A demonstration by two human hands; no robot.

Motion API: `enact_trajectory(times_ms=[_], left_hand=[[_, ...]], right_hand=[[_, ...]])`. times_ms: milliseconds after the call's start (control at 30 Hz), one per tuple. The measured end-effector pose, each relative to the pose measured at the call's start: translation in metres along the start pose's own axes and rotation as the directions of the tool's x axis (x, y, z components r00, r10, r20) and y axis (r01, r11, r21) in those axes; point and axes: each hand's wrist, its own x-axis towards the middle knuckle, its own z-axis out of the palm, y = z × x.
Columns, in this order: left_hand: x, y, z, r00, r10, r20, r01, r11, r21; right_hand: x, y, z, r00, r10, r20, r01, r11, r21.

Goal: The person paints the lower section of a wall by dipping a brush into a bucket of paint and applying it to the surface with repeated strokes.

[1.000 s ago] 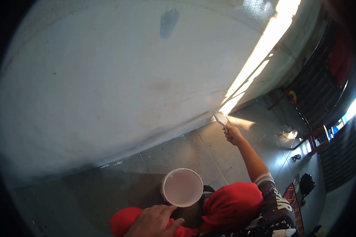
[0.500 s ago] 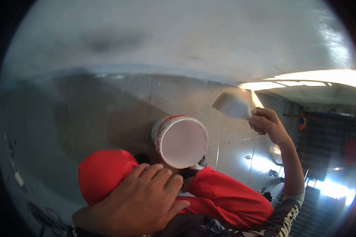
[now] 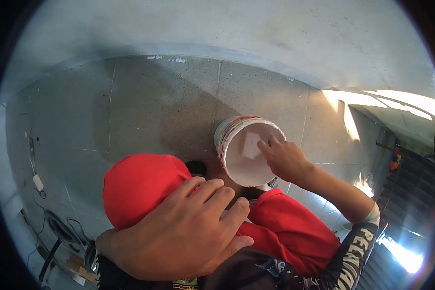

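A white bucket (image 3: 225, 140) with red-smeared sides stands before my knees, pale pinkish-white compound (image 3: 249, 169) inside it. My right hand (image 3: 280, 154) reaches over the bucket's rim, fingers wrapped round the handle of a wide-bladed putty knife (image 3: 252, 145). The blade is inside the bucket, pointing down toward the compound; the handle is mostly hidden by my fingers. My left hand (image 3: 179, 232) lies palm down across my bent red-clad knee (image 3: 145, 186), fingers slightly apart, with nothing visible in it.
A pale wall (image 3: 217, 29) curves across the top, meeting the grey tiled floor (image 3: 150, 116). At the left lie a cable with a white block (image 3: 38, 182), a fan-like round object (image 3: 63, 227) and a cardboard box (image 3: 80, 268). Sunlight patches fall on the right.
My right hand has brought the putty knife from the air on the right, down and left into the bucket. The view has shifted; my left hand stays at the knee.
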Motion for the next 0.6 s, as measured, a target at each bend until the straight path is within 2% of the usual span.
enact_trajectory(times_ms=[100,233,433,600], left_hand=[[-0.001,0.001,0.000,1.000,0.003,-0.012,-0.002,1.000,0.014],[-0.001,0.001,0.002,1.000,0.006,-0.018,-0.005,0.999,0.037],[0.000,0.002,-0.001,1.000,0.018,-0.013,-0.018,0.999,0.033],[-0.001,0.001,0.001,0.999,0.021,-0.042,-0.019,0.999,0.040]], right_hand=[[0.012,-0.006,0.020,0.995,-0.068,-0.074,0.065,0.997,-0.035],[0.028,-0.017,0.030,0.996,-0.074,-0.055,0.071,0.996,-0.045],[0.038,-0.019,0.042,0.988,-0.063,-0.143,0.051,0.995,-0.082],[0.037,-0.019,0.045,0.999,-0.014,-0.036,0.012,0.999,-0.050]])
